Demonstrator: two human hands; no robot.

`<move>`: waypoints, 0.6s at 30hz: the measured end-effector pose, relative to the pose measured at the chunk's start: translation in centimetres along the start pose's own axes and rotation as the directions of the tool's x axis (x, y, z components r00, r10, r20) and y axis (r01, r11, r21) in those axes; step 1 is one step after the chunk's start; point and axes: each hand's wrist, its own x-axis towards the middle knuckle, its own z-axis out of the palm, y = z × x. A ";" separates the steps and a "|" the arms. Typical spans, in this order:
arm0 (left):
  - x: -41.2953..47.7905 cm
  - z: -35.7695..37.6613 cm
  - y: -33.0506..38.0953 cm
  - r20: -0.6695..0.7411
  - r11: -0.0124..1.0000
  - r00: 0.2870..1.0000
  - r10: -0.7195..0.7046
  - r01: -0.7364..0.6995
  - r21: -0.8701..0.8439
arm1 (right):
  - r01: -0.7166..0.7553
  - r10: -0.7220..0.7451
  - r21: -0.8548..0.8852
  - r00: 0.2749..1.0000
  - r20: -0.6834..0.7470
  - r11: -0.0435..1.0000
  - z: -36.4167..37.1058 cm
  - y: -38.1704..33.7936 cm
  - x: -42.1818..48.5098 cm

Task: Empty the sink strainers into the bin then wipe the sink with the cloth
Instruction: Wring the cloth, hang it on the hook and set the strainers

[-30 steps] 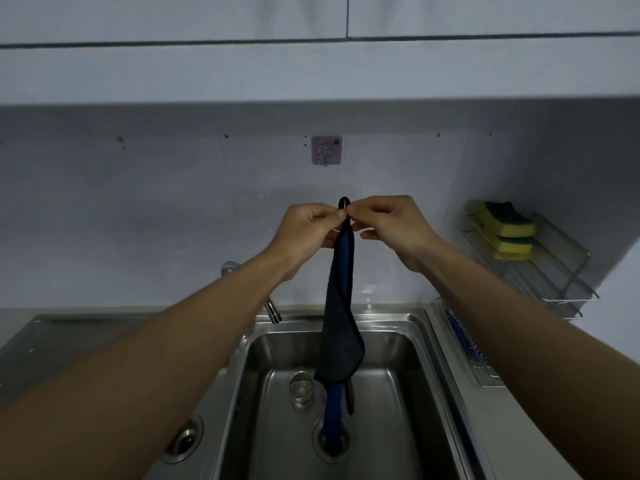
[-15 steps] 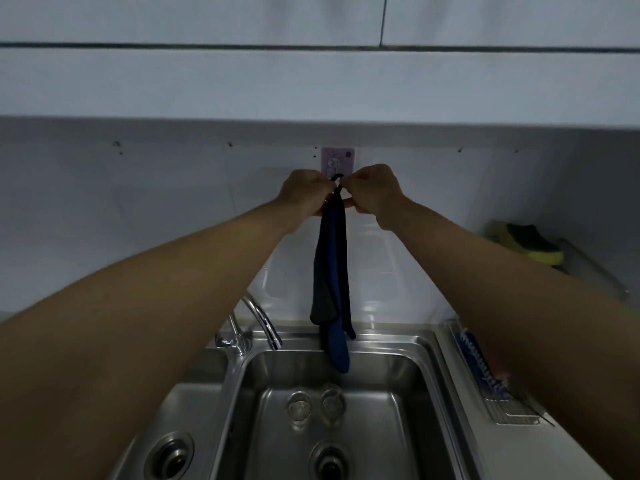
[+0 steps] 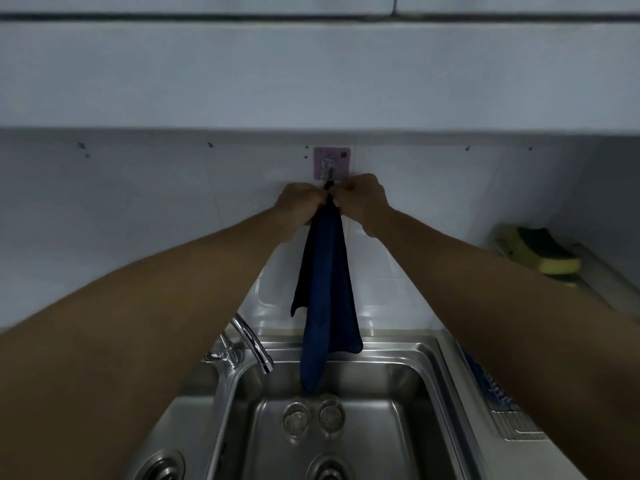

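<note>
While both forearms reach forward over it, the sink [image 3: 398,372] shows one drain [image 3: 329,469] in the right basin at the lower frame edge and a second drain [image 3: 162,467] in the left basin. Two round metal pieces [image 3: 296,419] sit at the foot of the right basin's back wall; their nature cannot be told. The tap [image 3: 251,337] stands on the rim between the basins, spout over the right one.

The cloth [image 3: 327,289], dark blue, hangs gathered lengthwise against the tiled wall, its lower tip over the back of the right basin. The left hand [image 3: 299,204] pinches the cloth's top from the left with curled fingers. The right hand [image 3: 362,199] pinches it from the right in the same way, and the two hands sit close together.

A dark loop at the cloth's top reaches the prong of the pink hook [image 3: 331,164] just above the hands; whether it is seated cannot be told.

A yellow sponge [image 3: 540,251] lies on a shelf at the right wall. White cabinets run above.
</note>
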 end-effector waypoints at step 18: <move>-4.5 -2.2 -6.2 0.191 0.828 0.969 0.158 -0.235 0.510 | 0.161 -0.087 -0.343 0.971 0.222 0.925 -0.9 6.1 -4.6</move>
